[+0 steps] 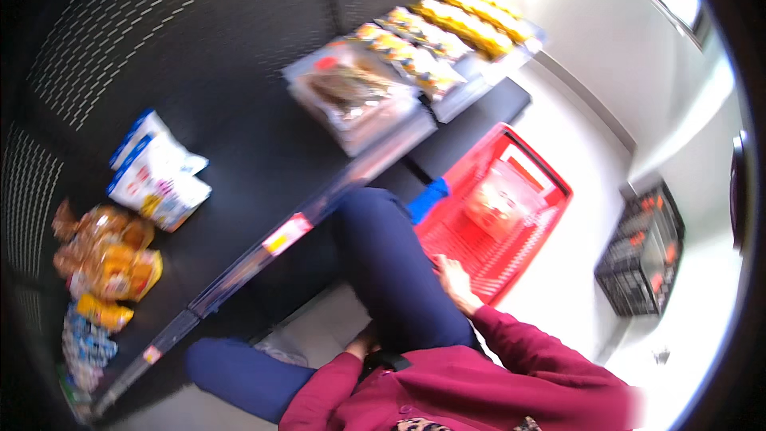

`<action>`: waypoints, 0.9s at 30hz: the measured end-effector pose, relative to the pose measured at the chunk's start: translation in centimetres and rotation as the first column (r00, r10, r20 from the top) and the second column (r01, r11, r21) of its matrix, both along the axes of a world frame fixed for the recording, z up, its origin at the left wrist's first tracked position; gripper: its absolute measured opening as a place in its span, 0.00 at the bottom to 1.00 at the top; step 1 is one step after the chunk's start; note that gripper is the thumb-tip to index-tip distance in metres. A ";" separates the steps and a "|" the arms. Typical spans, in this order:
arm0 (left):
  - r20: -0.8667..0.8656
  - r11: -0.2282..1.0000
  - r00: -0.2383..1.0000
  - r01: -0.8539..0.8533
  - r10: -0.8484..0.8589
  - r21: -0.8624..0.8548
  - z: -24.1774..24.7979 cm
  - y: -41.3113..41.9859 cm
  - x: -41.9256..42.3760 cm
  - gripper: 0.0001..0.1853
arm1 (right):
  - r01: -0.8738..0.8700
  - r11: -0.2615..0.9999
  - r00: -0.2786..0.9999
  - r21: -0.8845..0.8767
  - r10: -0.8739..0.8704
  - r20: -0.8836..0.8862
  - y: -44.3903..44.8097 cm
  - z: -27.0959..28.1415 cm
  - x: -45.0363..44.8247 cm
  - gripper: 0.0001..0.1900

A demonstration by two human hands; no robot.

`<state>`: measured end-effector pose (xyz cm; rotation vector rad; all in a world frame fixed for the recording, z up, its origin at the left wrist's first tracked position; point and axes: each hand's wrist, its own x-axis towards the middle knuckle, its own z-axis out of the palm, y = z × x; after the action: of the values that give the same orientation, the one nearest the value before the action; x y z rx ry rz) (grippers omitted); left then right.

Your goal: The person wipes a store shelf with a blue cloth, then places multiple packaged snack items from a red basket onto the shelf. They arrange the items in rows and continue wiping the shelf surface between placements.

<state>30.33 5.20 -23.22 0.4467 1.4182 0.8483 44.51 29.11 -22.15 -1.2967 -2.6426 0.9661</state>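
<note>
My right hand (456,282) is at the near rim of a red plastic shopping basket (519,269), beside my right knee, with its fingers curled on the rim. Inside the basket lies a clear plastic bag (498,203) with reddish contents, blurred. A blue part (428,200) shows at the basket's left side. Between my bent legs, only the wrist and a bit of my left hand (362,340) can be seen; its fingers are hidden. Before me runs a black store shelf (239,191) with a clear front strip (233,272) bearing price labels.
White-and-blue pouches (157,182) stand on the shelf, left of centre. Bagged bread (111,248) sits farther left. Clear trays with packaged goods (353,90) and yellow packets (473,18) fill the upper right. A black crate (640,257) stands on the floor (550,131) by the white wall.
</note>
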 end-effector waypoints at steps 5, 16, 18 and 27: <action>-0.125 0.992 0.992 -0.024 0.009 -0.123 0.5 -0.1 -1.7 0.24 | -0.077 0.981 0.988 -0.180 0.051 -0.144 1.7 3.5 2.2 0.28; -0.410 0.925 0.830 -0.359 0.378 0.126 4.0 -1.7 -6.0 0.14 | 0.594 0.642 0.788 0.485 -0.342 -0.512 19.3 7.0 11.1 0.26; -0.435 0.910 0.808 -0.408 0.397 0.073 6.8 -0.9 -7.0 0.12 | 0.585 0.680 0.803 0.442 -0.408 -0.434 20.8 5.1 12.6 0.26; -0.331 0.856 0.793 -0.438 0.512 0.274 14.2 1.3 -11.6 0.11 | 0.494 0.865 0.752 -0.084 -0.474 -0.458 18.6 1.4 10.8 0.09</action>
<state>18.74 6.54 -9.06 0.4164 1.8792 1.3686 55.31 47.72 -20.73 -1.4162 -1.8220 0.9704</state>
